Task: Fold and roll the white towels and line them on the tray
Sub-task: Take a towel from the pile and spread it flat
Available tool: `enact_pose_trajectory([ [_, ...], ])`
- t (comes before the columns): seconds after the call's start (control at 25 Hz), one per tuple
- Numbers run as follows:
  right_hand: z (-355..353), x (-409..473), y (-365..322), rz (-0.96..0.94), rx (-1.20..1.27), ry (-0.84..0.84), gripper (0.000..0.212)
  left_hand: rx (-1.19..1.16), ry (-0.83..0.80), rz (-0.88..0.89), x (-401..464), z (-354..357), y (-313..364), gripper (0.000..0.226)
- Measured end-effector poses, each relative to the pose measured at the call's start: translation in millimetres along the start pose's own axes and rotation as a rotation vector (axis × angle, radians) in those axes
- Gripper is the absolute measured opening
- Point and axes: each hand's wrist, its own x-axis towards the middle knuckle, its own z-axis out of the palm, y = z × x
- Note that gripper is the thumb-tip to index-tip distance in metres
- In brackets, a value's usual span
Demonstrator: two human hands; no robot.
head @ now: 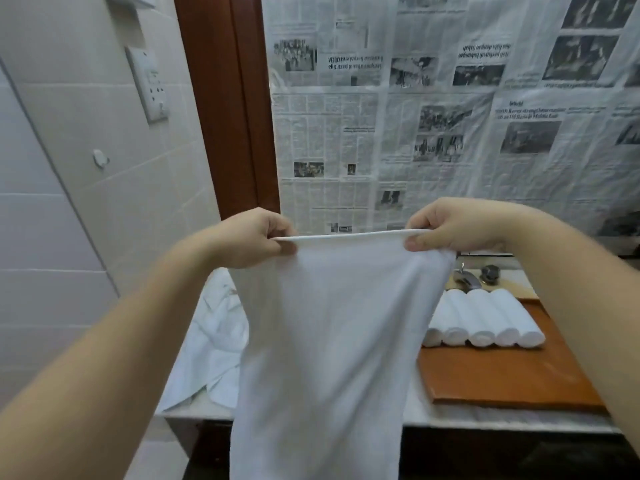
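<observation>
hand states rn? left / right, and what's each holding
Left hand: closed, pinching the top left corner of the white towel.
Right hand: closed, pinching the top right corner of the same towel, which hangs between both.

White towel [322, 341] between both hands

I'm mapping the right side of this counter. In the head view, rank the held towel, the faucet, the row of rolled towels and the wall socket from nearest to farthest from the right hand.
1. Held towel: pinched in the right hand.
2. Faucet: just below the hand, at the counter's back.
3. Row of rolled towels: lower, on the wooden tray.
4. Wall socket: far left, on the tiled wall.
</observation>
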Motion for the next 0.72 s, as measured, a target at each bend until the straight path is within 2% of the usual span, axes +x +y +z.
enact_pose_trajectory([
  [0.12, 40.9, 10.3, 40.9, 0.101, 0.022, -0.022, 0.023, 0.029, 0.020, -0.067, -2.2, 49.4, -49.6, 0.017],
  [0.24, 76.1, 14.8, 67.8, 0.147, 0.126, -0.132, 0.014, -0.077, -0.120, -0.149, -8.6, 84.4, -79.1, 0.021],
  [0.36, 100.4, 21.5, 81.3, 0.179, 0.189, -0.247, 0.034, -0.143, -0.236, -0.200, -12.2, 106.6, -89.7, 0.022],
  [0.48, 111.3, 27.0, 97.9, 0.191, 0.170, -0.257, 0.032, -0.157, -0.126, -0.214, -7.8, 120.0, -104.6, 0.023],
  [0.56, 117.7, 29.4, 106.4, 0.197, 0.144, -0.239, 0.021, -0.156, -0.043, -0.218, -6.0, 128.5, -111.0, 0.023],
  [0.72, 134.7, 37.1, 127.2, 0.220, 0.027, -0.106, 0.014, -0.210, 0.095, -0.258, -1.0, 154.8, -113.4, 0.023],
])
